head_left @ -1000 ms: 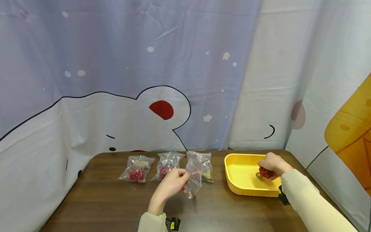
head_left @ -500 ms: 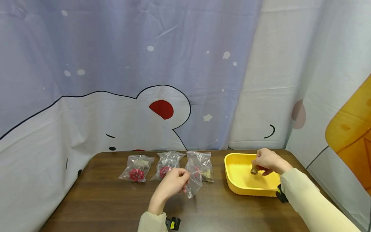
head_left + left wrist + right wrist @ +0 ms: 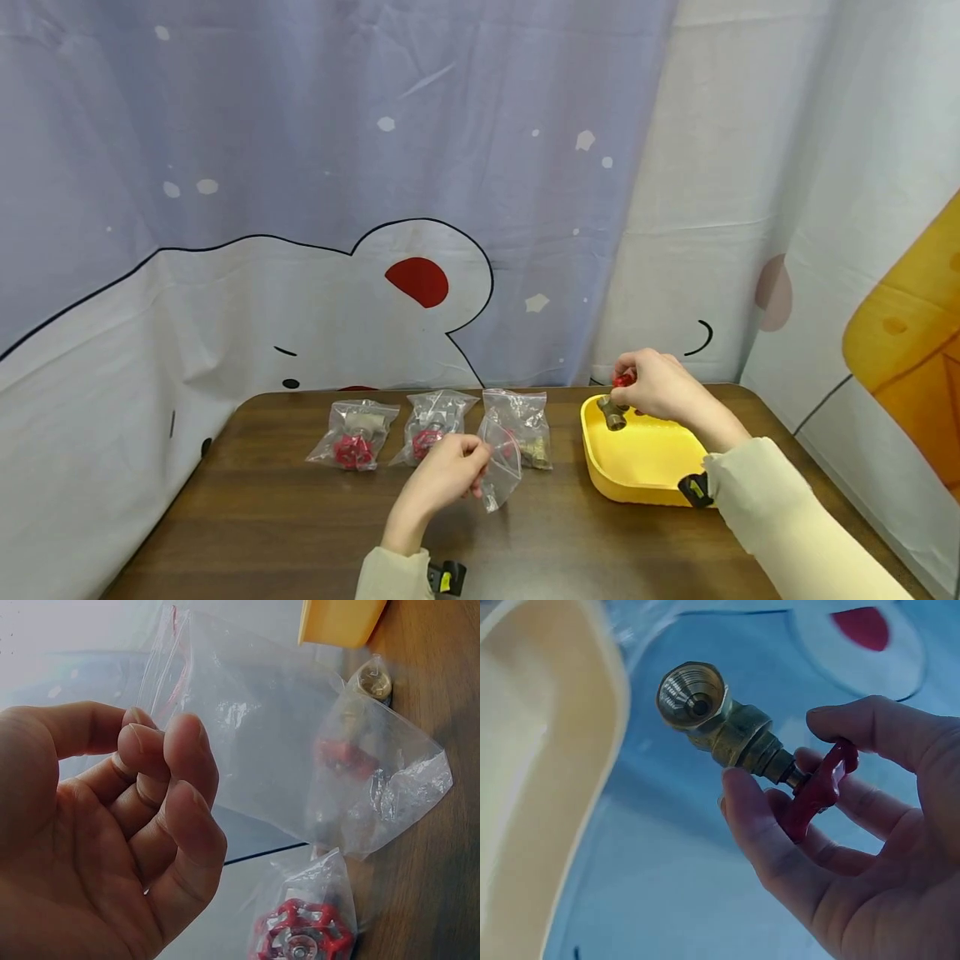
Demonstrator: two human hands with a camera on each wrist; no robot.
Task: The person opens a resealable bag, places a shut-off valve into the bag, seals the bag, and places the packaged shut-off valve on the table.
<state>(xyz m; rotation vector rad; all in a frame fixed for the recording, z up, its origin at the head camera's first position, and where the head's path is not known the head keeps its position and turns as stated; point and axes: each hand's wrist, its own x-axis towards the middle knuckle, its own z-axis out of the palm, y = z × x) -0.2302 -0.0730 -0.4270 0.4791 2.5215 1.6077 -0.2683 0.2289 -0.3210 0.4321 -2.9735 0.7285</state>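
Note:
My left hand [image 3: 444, 473] pinches a clear zip bag [image 3: 500, 475] near its opening and holds it up off the table; the left wrist view shows thumb and fingertips together at the red zip line. Through that bag [image 3: 247, 727] no part is held; a red and brass shape shows behind its lower end. My right hand [image 3: 660, 387] grips a brass valve [image 3: 613, 414] by its red handwheel [image 3: 821, 791], above the left back rim of the yellow tray [image 3: 637, 493]. Threaded brass opening [image 3: 692, 696] of the valve faces the right wrist camera.
Three bagged valves lie along the back of the brown table [image 3: 300, 533]: a left one [image 3: 356, 435], a middle one [image 3: 437, 417] and a brass one [image 3: 532, 433] behind the held bag. A printed curtain [image 3: 300, 125] hangs behind the table.
My right hand has lifted the brass valve up from inside the yellow tray and moved left with it. My left hand and the bag stay where they were.

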